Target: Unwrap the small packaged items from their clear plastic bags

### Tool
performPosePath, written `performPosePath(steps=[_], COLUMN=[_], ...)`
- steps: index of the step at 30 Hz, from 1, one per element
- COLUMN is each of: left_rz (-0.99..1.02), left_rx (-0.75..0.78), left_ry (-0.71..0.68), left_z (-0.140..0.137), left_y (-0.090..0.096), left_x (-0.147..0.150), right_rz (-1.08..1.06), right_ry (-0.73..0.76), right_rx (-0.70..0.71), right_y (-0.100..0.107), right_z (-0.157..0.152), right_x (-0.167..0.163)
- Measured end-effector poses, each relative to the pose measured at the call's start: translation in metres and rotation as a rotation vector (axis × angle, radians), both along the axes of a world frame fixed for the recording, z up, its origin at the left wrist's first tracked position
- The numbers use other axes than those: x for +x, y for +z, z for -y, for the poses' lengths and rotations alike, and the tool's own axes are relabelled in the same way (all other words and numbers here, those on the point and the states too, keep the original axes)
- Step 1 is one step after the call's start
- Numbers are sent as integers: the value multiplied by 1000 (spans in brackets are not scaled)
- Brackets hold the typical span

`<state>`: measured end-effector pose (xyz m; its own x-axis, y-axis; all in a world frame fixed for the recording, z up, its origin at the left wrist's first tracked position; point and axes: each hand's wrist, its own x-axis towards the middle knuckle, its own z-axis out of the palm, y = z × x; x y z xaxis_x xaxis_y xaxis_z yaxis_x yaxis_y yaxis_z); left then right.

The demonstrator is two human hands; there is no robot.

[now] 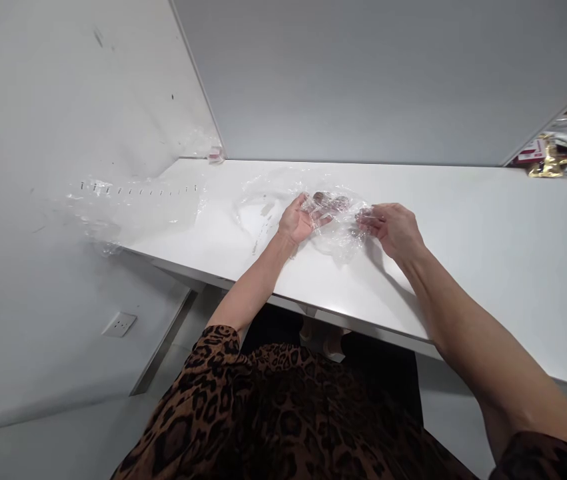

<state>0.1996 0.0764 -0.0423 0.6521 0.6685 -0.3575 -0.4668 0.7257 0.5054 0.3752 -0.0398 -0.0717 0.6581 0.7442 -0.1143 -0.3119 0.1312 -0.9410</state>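
A crinkled clear plastic bag (340, 237) lies over the white tabletop between my hands, with dark reddish-brown items (330, 200) showing through it; their kind is hard to make out. My left hand (300, 221) grips the bag from the left, palm partly turned up, some fingers behind the film. On the right side, my right hand (393, 227) pinches the bag between thumb and fingers, its fingertips partly covered by plastic. Left of my left hand, a flat stretch of clear film with faint printed marks (263, 213) spreads on the table.
Another clear plastic sheet with a row of small dark marks (148, 200) lies at the table's left end, against the wall. A small pinkish packet (216, 155) sits in the back corner. Foil and plastic packages (558, 153) are piled at back right. A grey panel (363, 80) rises behind the table (488, 267).
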Motion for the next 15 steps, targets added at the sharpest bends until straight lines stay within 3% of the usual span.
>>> performPosePath(steps=[4, 7, 9, 12, 15], left_rz=[-24, -31, -39, -67, -114], left_rx=[78, 173, 233, 261, 196], left_ry=[22, -41, -119, -187, -152], left_z=[5, 11, 13, 12, 5], left_y=[1, -2, -3, -4, -7], left_x=[3, 4, 5, 4, 3], right_rz=[505, 927, 1050, 862, 324], right_ry=[-213, -104, 13, 89, -29], right_rx=[109, 115, 77, 69, 134], right_y=[-4, -3, -2, 2, 10], right_z=[3, 8, 10, 10, 7], right_x=[-1, -8, -13, -18, -16])
